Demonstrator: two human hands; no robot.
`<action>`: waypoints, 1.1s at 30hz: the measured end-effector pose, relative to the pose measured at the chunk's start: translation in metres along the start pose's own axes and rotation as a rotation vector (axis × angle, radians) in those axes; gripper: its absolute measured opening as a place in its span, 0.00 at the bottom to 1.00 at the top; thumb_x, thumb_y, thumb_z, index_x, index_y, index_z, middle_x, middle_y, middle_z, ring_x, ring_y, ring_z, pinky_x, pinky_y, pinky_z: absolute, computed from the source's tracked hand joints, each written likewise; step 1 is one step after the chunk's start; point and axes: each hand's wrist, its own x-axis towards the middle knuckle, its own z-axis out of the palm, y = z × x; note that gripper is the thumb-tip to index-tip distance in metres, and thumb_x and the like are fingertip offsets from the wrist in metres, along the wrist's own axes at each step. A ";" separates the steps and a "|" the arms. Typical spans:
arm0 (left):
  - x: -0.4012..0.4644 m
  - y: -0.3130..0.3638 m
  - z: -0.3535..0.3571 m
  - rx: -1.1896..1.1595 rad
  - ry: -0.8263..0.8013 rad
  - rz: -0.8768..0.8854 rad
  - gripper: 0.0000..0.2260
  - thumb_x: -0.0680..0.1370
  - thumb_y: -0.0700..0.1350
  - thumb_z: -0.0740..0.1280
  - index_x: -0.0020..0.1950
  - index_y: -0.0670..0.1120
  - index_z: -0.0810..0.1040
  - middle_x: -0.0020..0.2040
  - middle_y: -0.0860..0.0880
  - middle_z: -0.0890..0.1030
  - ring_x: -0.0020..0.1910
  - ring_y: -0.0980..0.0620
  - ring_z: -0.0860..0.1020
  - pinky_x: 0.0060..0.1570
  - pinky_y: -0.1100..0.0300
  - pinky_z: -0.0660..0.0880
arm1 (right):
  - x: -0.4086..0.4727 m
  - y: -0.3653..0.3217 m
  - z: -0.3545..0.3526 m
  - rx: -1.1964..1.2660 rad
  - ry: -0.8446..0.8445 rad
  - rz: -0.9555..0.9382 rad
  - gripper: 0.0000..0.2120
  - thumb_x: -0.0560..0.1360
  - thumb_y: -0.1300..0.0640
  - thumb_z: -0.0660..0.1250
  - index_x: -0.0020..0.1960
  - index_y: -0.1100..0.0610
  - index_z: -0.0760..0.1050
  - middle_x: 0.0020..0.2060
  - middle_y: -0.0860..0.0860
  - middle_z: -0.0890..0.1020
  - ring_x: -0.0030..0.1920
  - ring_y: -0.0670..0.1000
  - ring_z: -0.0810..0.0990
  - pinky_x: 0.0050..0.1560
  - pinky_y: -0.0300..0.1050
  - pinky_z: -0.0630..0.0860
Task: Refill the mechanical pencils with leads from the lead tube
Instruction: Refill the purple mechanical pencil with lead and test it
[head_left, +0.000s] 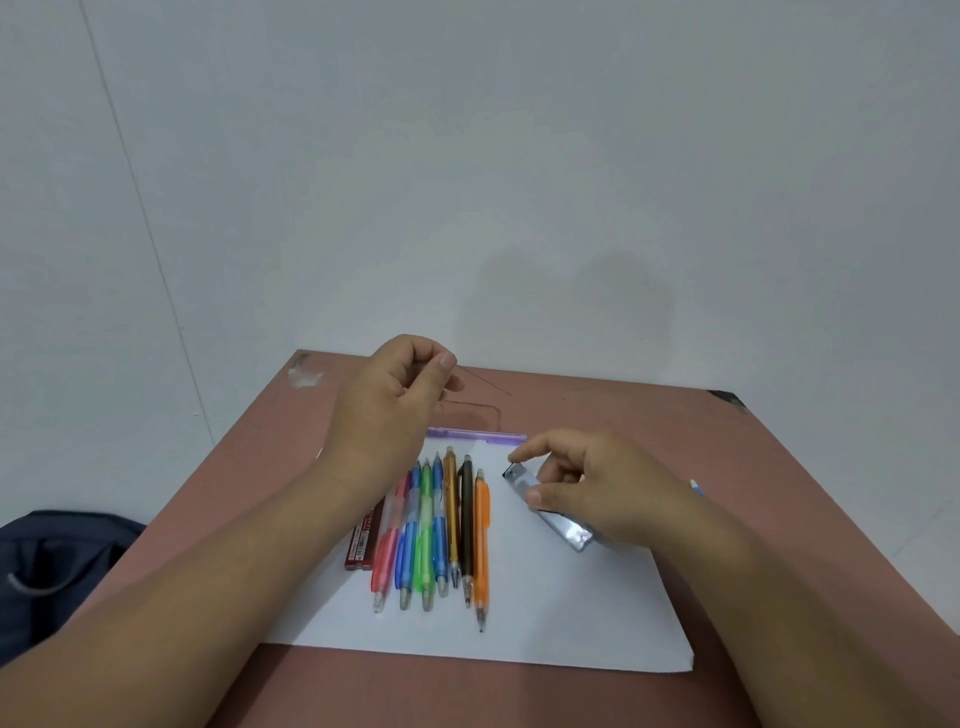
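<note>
A: Left hand (400, 395) was raised over the table's far edge, thumb and fingertips pinching thin leads (485, 383) that stuck out to the right.

B: Right hand?

A: Right hand (582, 488) gripped the lead tube (550, 512), grey-clear and flat, tilted on the white sheet (571, 613) near its far right corner, index finger at the open end.

B: Step?

A: Looked like leads just drawn out. Next: set the tube down, pick a pencil, open its cap end, feed leads gently; they'd snap easily.

B: Pencils?

A: Seven mechanical pencils (441, 535) in a row mid-sheet, tips toward the near edge, untouched. Red case (366, 535) at their left.
</note>
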 end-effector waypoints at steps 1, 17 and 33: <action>-0.001 0.000 0.000 0.021 -0.015 0.010 0.05 0.82 0.49 0.64 0.49 0.53 0.79 0.43 0.59 0.84 0.44 0.61 0.80 0.47 0.58 0.78 | -0.001 0.000 -0.001 -0.044 -0.014 -0.008 0.13 0.77 0.52 0.72 0.59 0.38 0.79 0.40 0.39 0.83 0.42 0.40 0.80 0.46 0.40 0.78; -0.014 0.007 0.018 0.332 -0.160 0.359 0.10 0.79 0.57 0.61 0.51 0.56 0.79 0.40 0.59 0.81 0.41 0.60 0.79 0.39 0.66 0.74 | 0.011 0.005 0.012 -0.187 0.654 -0.472 0.03 0.75 0.55 0.74 0.49 0.49 0.84 0.41 0.41 0.81 0.37 0.42 0.77 0.38 0.41 0.77; 0.015 -0.023 0.024 0.794 -0.418 0.166 0.11 0.81 0.49 0.64 0.60 0.54 0.83 0.54 0.54 0.82 0.53 0.55 0.77 0.52 0.58 0.74 | 0.005 0.000 -0.001 0.164 0.684 -0.058 0.04 0.75 0.57 0.73 0.45 0.49 0.86 0.37 0.39 0.84 0.40 0.39 0.81 0.43 0.33 0.76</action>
